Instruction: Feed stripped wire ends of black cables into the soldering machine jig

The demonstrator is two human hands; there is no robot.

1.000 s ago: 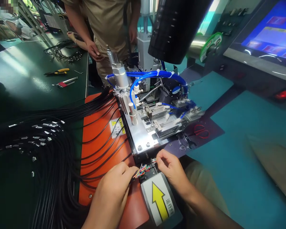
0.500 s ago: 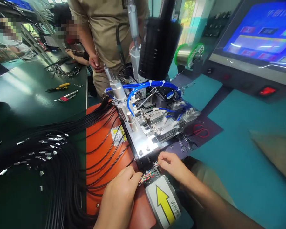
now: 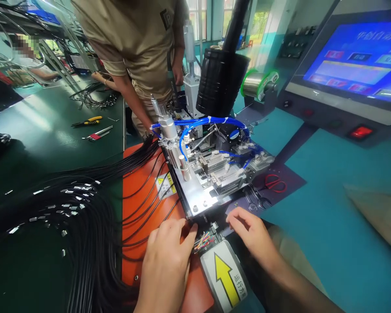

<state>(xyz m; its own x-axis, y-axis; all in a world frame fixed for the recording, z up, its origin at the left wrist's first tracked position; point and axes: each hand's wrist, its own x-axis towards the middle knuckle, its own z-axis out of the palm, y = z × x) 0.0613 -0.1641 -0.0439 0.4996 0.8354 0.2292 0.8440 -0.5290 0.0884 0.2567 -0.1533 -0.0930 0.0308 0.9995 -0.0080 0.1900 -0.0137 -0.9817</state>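
My left hand (image 3: 167, 261) lies on the orange mat (image 3: 140, 182), its fingers closed on the end of a black cable. That cable's coloured wires (image 3: 203, 240) fan out into a small black fixture (image 3: 211, 229), just ahead of a grey plate with a yellow arrow (image 3: 224, 274). My right hand (image 3: 254, 234) rests a little to the right of the fixture, fingers loosely bent, off the wires and holding nothing that I can see. Both hands sit at the front edge of the silver machine plate (image 3: 195, 195).
The machine carries blue air tubes (image 3: 208, 124) and a black cylinder (image 3: 221, 82). A big bundle of black cables (image 3: 68, 217) lies to the left. Red scissors (image 3: 275, 182) and wrenches (image 3: 256, 200) lie to the right. A screen (image 3: 355, 65) stands at the right; a person in beige (image 3: 133, 39) stands behind.
My right hand has let go of the coloured wires and drawn a little to the right. My left hand keeps its hold. The view has tilted up slightly.
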